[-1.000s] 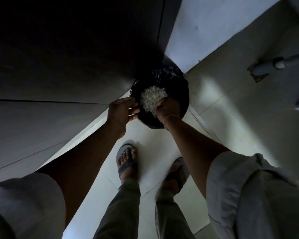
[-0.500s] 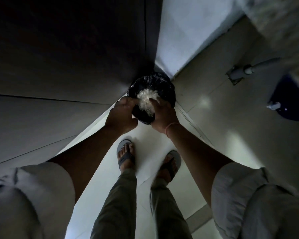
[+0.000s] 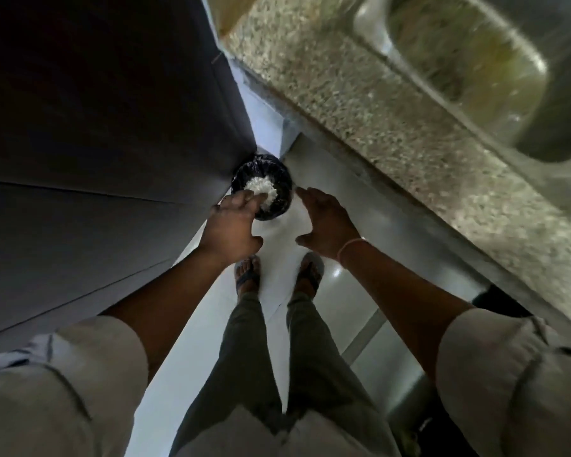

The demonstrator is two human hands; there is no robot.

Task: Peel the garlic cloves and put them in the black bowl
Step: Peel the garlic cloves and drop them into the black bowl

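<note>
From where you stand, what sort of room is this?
Most likely a kitchen. A speckled stone counter with a steel sink set into it runs along the right, and a bin lined with a black bag stands on the tiled floor, holding pale papery scraps.

The person wears pale short sleeves (image 3: 80, 390), olive trousers (image 3: 244, 351), sandals (image 3: 246, 277), a pink wristband (image 3: 350, 247).

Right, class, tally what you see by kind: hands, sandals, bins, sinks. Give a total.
Hands: 2 (left hand, right hand)
Sandals: 2 (left sandal, right sandal)
Bin: 1
Sink: 1
Total: 6
</note>
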